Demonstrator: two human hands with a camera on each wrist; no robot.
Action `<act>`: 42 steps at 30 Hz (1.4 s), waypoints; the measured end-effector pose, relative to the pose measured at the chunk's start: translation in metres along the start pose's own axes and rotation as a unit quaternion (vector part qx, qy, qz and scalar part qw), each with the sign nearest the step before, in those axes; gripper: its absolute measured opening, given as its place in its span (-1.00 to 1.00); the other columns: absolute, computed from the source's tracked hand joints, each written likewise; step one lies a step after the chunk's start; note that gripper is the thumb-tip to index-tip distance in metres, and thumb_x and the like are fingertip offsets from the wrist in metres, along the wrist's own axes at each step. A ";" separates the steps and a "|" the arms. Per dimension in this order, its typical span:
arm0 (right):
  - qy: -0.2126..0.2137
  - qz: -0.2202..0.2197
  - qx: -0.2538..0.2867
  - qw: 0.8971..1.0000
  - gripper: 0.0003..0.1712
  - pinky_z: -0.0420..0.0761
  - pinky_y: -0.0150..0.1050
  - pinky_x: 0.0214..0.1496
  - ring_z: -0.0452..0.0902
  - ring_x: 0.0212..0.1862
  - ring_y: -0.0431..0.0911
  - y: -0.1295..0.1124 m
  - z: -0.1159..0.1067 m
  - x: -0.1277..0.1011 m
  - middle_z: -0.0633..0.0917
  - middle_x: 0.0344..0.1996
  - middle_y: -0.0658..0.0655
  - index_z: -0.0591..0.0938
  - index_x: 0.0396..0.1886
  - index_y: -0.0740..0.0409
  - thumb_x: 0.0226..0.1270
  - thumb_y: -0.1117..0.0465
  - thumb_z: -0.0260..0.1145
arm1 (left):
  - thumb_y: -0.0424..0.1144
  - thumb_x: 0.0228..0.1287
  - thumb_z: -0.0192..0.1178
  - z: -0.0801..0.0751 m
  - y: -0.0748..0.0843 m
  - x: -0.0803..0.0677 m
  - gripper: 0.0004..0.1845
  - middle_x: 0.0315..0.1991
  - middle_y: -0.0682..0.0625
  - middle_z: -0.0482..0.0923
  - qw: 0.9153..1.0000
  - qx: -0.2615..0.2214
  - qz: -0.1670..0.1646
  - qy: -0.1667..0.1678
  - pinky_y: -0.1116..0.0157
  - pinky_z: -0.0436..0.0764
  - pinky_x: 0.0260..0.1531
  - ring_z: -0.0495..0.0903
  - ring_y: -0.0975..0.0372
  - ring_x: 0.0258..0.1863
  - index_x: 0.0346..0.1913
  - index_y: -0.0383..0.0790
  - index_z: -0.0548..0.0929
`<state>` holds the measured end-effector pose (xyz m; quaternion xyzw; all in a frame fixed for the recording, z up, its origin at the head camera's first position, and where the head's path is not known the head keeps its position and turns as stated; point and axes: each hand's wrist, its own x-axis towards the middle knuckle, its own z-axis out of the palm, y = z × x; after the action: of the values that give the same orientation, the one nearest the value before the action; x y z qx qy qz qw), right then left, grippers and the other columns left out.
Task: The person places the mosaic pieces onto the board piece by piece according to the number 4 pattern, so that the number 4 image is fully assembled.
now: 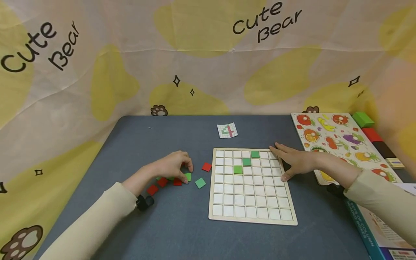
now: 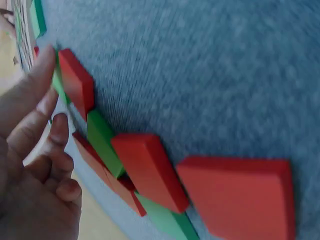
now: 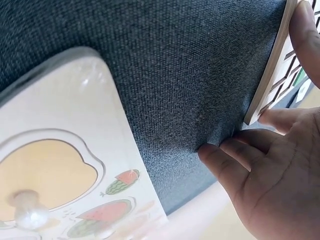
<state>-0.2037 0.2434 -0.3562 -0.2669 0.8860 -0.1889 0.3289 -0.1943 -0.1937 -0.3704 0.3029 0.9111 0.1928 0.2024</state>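
A wooden grid board (image 1: 251,216) lies mid-table with three green tiles (image 1: 246,161) set in a diagonal near its top. My right hand (image 1: 286,162) lies flat on the board's right edge, fingers straight; the right wrist view shows its fingertips (image 3: 220,155) on the cloth beside the board's frame (image 3: 272,75). My left hand (image 1: 186,169) hovers over a small heap of red and green tiles (image 1: 162,181), fingers loosely curled. In the left wrist view its index fingertip (image 2: 47,65) touches a red tile (image 2: 75,82) standing on edge, with nothing gripped.
Loose red tile (image 1: 206,167) and green tile (image 1: 200,183) lie between heap and board. A small pattern card (image 1: 227,130) sits behind the board. A fruit peg puzzle (image 1: 341,144), coloured blocks (image 1: 372,134) and a box (image 1: 380,231) crowd the right side.
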 end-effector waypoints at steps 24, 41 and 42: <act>-0.006 0.004 0.004 1.000 0.37 -0.16 0.51 0.41 -0.45 0.53 0.49 0.001 0.000 0.003 -0.34 0.53 0.51 -0.22 0.58 0.30 0.11 -0.16 0.46 | -0.35 0.19 0.38 0.026 0.069 0.047 -0.91 -0.32 -0.01 0.74 0.982 -0.164 0.025 0.094 0.45 0.61 -0.26 0.63 0.39 -0.36 -0.26 -0.16 0.71; 0.002 0.002 0.003 1.000 0.38 -0.14 0.50 0.42 -0.44 0.53 0.48 0.003 0.001 0.002 -0.33 0.53 0.51 -0.21 0.58 0.33 0.09 -0.17 0.47 | -0.48 0.09 0.38 0.042 0.092 0.066 -0.90 -0.41 -0.05 0.74 0.991 -0.098 0.060 0.073 0.51 0.56 -0.32 0.61 0.37 -0.42 -0.35 -0.23 0.73; 0.002 0.002 0.004 1.000 0.39 -0.14 0.50 0.42 -0.44 0.53 0.48 0.003 0.001 0.003 -0.33 0.53 0.51 -0.21 0.57 0.33 0.09 -0.17 0.47 | -0.46 0.09 0.39 0.042 0.092 0.066 -0.90 -0.41 -0.04 0.74 0.992 -0.089 0.061 0.071 0.51 0.55 -0.32 0.60 0.37 -0.42 -0.36 -0.22 0.73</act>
<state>-0.2057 0.2441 -0.3595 -0.2632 0.8863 -0.1923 0.3290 -0.1786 -0.0739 -0.3785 0.3247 0.8821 0.3061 0.1510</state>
